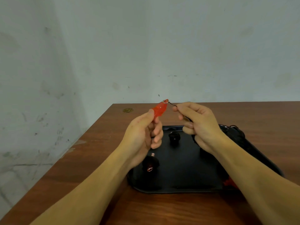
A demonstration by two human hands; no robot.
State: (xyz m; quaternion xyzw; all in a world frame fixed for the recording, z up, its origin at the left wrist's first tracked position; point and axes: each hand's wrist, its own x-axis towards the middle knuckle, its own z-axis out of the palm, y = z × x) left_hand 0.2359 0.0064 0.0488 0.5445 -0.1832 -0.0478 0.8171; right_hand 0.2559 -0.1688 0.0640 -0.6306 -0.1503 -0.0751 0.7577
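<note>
1. Hands hover close together but apart above a black tray (178,184), each pinching something.
2. Left hand (142,135) pinches the lower end of a red translucent charm (159,110), held in the air and tilted up to the right.
3. Small metal ring (165,101) tops the charm; right hand (198,125) pinches a thin dark cord (172,105) whose end reaches the ring.
4. Tray lies on a brown wooden tabletop (97,159); bare wood runs left to the edge and back to the wall (146,46).
5. Two dark knobs (174,138) rest in the tray.

There are one left hand (142,132), one right hand (198,125), one red translucent pendant (159,109), one thin dark cord (171,104), one black tray (186,168), two dark knob-like pieces (174,138) (150,163), and one red scrap (229,182), possibly a tassel.
</note>
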